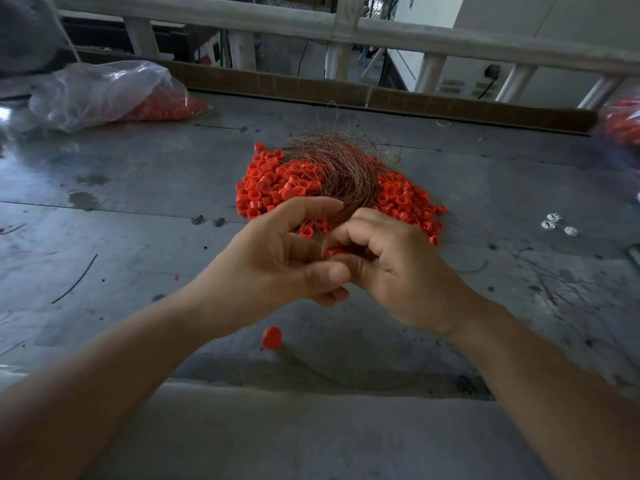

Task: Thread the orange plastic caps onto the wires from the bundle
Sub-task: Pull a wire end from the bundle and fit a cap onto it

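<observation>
1. While the wires sit on the caps on the desk, both hands meet in front of them.
2. Left hand and right hand: fingers curled tight, pinching one cap between them.

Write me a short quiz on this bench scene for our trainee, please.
1. True or false: the wire bundle lies on the cap pile.
2. What lies on the table nearest the person? A) a lone cap B) a bag C) white bits
3. Fill in: the left hand and right hand meet on one orange ____.
Key: 1 true; 2 A; 3 cap.
</observation>
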Demonstrator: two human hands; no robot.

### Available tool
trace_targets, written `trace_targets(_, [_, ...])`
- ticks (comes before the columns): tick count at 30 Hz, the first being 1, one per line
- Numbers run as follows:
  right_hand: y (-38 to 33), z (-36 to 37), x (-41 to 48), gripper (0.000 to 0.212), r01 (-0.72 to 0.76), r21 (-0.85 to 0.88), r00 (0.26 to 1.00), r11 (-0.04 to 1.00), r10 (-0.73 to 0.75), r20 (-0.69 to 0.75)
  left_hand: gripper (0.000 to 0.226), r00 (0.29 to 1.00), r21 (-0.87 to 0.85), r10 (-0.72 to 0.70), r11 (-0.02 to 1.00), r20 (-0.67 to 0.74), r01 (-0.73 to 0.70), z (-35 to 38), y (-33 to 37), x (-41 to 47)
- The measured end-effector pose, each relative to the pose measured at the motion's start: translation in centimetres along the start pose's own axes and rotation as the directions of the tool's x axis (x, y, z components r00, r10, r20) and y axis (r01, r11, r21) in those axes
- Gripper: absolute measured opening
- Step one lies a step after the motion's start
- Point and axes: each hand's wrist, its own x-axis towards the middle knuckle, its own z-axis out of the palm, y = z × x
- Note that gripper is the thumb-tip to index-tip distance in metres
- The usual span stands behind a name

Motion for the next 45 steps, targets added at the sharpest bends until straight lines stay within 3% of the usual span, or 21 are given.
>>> trace_targets(2, [-0.1,0.2,-0.1,0.009,-0.004,-0.023,1.0,1.0,0.004,0.013,0.061,1.0,0.058,0.017,0.998,0.002,-0.017,0.2,-0.1,-0.1])
trace_targets(11, [-0.9,0.3,-0.5,0.004,-0.022,0.023,0.999,0.999,0.023,-0.028,0.059,0.999,0.021,0.024,0.999,0.029,-0.025,0.3,0.1,-0.4])
trace_targets(17, [-0.9,-0.2,-0.3,0.016,-0.131,0.234,0.991,0.963,0.133,0.009,0.045,0.999,-0.066,-0.04,0.997,0.011,0.041,-0.3,0.4,-0.1])
trace_targets(21, [-0.5,-0.5,-0.1,0.039,-0.266,0.332,0.964,0.905,0.241,0.113,0.04,0.998,-0.172,-0.001,0.985,-0.062,-0.01,-0.8,0.4,0.4])
trace_targets(24, [-0.5,-0.6,-0.1,0.03,-0.288,0.398,0.958,0.871,0.263,0.119,0.031,0.999,-0.258,0.022,0.966,-0.049,-0.034,-1.3,0.5,0.5])
trace_targets(27, [-0.5,-1.1,-0.1,0.021,-0.272,0.326,0.962,0.905,0.26,0.081,0.02,0.999,-0.248,0.043,0.967,-0.027,-0.048,-1.5,0.5,0.5])
trace_targets(30, [-0.3,-1.8,-0.2,0.005,-0.285,0.259,0.958,0.923,0.27,0.095,0.012,0.997,-0.146,0.037,0.988,-0.061,-0.045,-1.3,0.6,0.4])
trace_targets(35, [-0.2,-2.7,-0.4,0.011,-0.276,0.052,0.952,0.96,0.265,0.153,0.016,0.993,0.142,-0.024,0.989,-0.12,0.041,-2.4,1.0,0.2])
trace_targets(40, [-0.3,-2.3,-0.4,0.016,-0.281,-0.109,0.898,0.953,0.302,0.319,0.029,0.982,0.528,-0.187,0.835,0.014,0.152,-3.2,0.5,0.1])
trace_targets(45, [-0.2,-1.0,-0.5,0.004,-0.255,-0.226,0.833,0.94,0.333,0.442,0.032,0.962,0.684,-0.267,0.713,0.062,0.154,-3.2,-0.4,0.3])
